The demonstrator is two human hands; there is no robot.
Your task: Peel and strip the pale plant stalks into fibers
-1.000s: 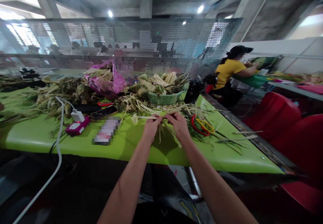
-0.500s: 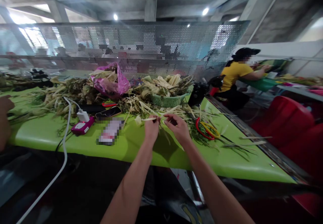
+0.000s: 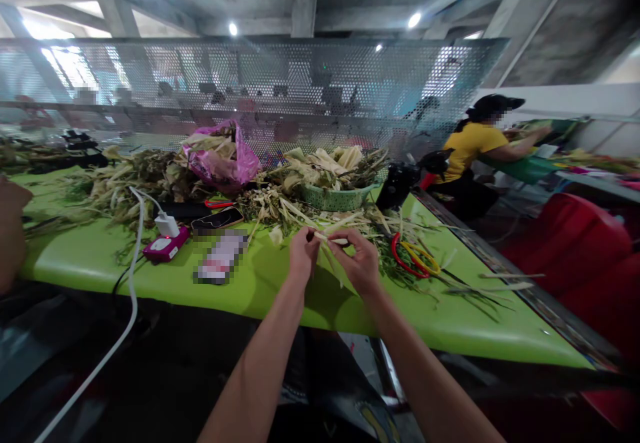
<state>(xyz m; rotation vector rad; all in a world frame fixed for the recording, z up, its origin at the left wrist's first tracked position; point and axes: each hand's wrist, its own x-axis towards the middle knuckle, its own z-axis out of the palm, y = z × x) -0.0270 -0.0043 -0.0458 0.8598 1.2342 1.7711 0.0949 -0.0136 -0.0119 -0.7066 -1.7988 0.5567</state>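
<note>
Pinching a pale leaf strip [image 3: 334, 239] above the green table [image 3: 280, 290]
Gripped at one end by closed fingertips of the left hand [image 3: 301, 256], at the other by thumb and forefinger of the right hand [image 3: 361, 264]; flanked at 3 o'clock by red and yellow scissors [image 3: 413, 262], at 12 o'clock by a green basket [image 3: 333, 198] of husks, at 10 o'clock by a pink bag [image 3: 227, 162]

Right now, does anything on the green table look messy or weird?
Yes. Dry leaf strips spill from the green basket and pink bag across the table. Red and yellow scissors lie among scraps beside the right hand. It and the left hand pinch one pale strip.
</note>
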